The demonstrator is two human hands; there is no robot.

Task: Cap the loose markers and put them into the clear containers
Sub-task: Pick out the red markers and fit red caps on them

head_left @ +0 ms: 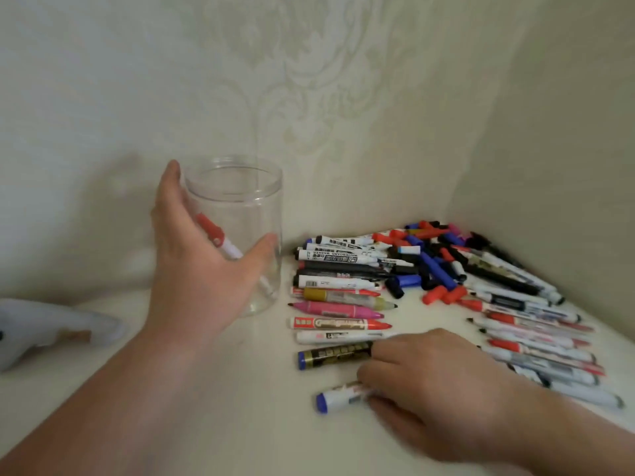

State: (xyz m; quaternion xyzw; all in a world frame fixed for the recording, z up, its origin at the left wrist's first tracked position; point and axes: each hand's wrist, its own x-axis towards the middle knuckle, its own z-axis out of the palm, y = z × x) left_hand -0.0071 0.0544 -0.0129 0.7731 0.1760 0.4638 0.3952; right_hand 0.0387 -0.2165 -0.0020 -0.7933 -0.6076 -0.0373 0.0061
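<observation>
My left hand (202,269) wraps fingers and thumb round the clear plastic jar (240,201), which stands upright at the left of the pale table (240,424). My right hand (429,379) pinches a blue-ended marker (338,398) near the front; its tip is hidden. I'd steady the jar, fetch a cap from the far loose caps (429,269) if needed, press it on squarely, then drop the marker beside the red-capped marker (220,240) inside. The smooth round barrels roll easily.

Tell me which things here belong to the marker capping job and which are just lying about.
For the job: clear jar in the left hand, red-capped marker inside it, loose markers, loose caps, blue-ended marker in the right hand.
Just lying about: plush toy.
</observation>
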